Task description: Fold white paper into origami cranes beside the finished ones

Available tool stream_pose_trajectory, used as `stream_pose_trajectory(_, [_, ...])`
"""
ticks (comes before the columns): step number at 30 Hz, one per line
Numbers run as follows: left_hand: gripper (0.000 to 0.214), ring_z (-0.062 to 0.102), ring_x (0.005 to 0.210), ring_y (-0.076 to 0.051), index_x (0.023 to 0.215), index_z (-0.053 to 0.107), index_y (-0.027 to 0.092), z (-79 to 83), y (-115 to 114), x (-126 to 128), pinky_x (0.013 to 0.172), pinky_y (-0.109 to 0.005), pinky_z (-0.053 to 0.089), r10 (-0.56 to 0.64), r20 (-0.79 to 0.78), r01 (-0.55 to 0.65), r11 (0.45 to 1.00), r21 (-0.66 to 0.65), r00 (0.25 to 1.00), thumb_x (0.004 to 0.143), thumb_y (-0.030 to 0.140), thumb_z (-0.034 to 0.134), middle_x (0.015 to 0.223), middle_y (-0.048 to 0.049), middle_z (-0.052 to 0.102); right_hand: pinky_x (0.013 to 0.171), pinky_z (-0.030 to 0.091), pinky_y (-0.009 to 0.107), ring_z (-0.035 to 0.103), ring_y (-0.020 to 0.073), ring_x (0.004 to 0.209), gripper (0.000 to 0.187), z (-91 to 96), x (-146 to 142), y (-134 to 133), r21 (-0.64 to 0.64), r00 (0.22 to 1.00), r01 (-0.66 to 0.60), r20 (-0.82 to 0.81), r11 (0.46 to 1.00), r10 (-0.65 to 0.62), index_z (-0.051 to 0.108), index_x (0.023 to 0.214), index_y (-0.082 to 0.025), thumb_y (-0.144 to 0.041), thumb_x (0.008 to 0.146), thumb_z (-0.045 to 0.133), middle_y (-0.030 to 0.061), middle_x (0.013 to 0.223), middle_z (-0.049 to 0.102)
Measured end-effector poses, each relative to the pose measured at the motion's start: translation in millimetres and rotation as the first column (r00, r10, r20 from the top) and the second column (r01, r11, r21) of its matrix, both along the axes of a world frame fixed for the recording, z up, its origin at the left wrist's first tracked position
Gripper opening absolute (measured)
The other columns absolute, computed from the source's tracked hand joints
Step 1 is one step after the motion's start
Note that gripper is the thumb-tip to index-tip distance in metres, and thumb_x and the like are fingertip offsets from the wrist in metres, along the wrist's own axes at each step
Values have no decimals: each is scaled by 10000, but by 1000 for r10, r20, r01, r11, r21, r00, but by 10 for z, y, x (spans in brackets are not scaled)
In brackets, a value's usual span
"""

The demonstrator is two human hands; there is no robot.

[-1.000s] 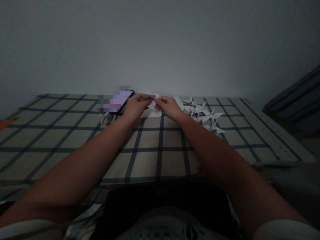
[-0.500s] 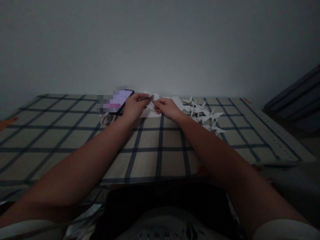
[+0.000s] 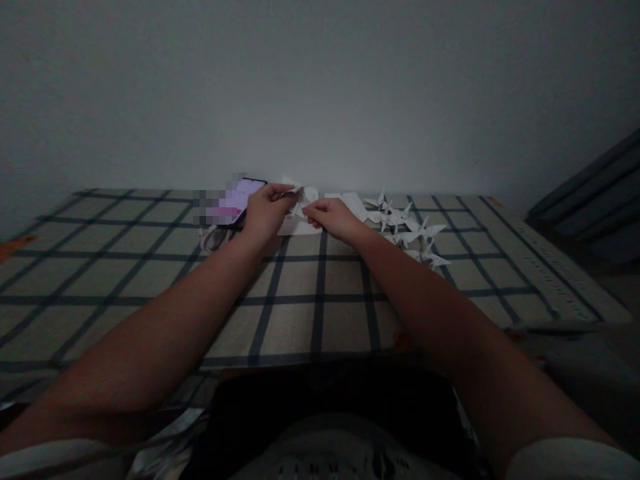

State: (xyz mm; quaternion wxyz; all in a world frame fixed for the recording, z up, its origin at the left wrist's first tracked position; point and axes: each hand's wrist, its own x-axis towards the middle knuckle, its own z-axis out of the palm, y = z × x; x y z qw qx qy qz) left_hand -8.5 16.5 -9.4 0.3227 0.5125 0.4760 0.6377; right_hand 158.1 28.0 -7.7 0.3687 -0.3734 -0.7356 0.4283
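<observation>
My left hand point(image 3: 267, 212) and my right hand point(image 3: 332, 217) meet at the far side of a checked cloth point(image 3: 310, 293). Both pinch a small folded white paper piece point(image 3: 301, 200) held between them, just above a flat white sheet point(image 3: 300, 227). Fingers of both hands are closed on the paper. Right of my right hand lies a cluster of several finished white paper cranes point(image 3: 407, 230).
A phone point(image 3: 235, 200) with a lit screen lies just left of my left hand, with a pale cord point(image 3: 213, 238) looped in front of it. A plain wall rises behind the surface. A dark slanted object point(image 3: 590, 200) stands at the far right.
Both hands have shifted slightly left and the paper piece has turned a little between the fingers. Everything else stays in place.
</observation>
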Motion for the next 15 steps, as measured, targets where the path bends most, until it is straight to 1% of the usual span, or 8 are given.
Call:
stream_pose_trajectory(3, [342,644,798,-165,921,712,172,2,-6,6,704,-263,486,2,16,-2,1000,10,1000,646,358,794,903,-54,726,573,421,224,535,97,589,280,13,-4,-12,0,1000,12,-10,1000,-12,655,697,-156,-330,916,642,-4,619,614])
stream_pose_trajectory(7, [327,657,830,-169,927,708,172,4,-7,17,722,-263,498,-5,70,3,999,33,998,638,306,784,922,-58,730,575,445,213,551,88,585,245,21,-13,-28,-60,999,-16,-42,998,14,664,725,-153,-287,927,632,4,659,638])
stream_pose_trajectory(11, [325,654,822,-170,907,712,171,17,-13,23,705,-258,501,17,72,-17,1000,-2,997,636,331,792,908,-60,731,563,443,199,547,79,578,222,-5,-14,-25,-59,998,-40,-56,997,36,655,720,-150,-232,923,624,-9,642,616])
stream_pose_trajectory(13, [326,650,802,-165,904,716,172,28,-15,15,690,-254,500,17,83,-16,1000,-18,996,638,342,797,890,-54,727,558,441,199,544,80,572,197,-21,-15,-16,-56,997,-43,-61,997,40,662,742,-152,-242,915,636,-17,630,605])
stream_pose_trajectory(15, [309,652,794,-165,897,713,172,39,-10,1,691,-260,508,-17,113,21,999,-34,993,645,335,787,882,-49,722,550,438,204,539,85,566,199,-30,-15,-3,-50,998,-35,-61,998,32,666,761,-156,-294,904,660,-23,615,590])
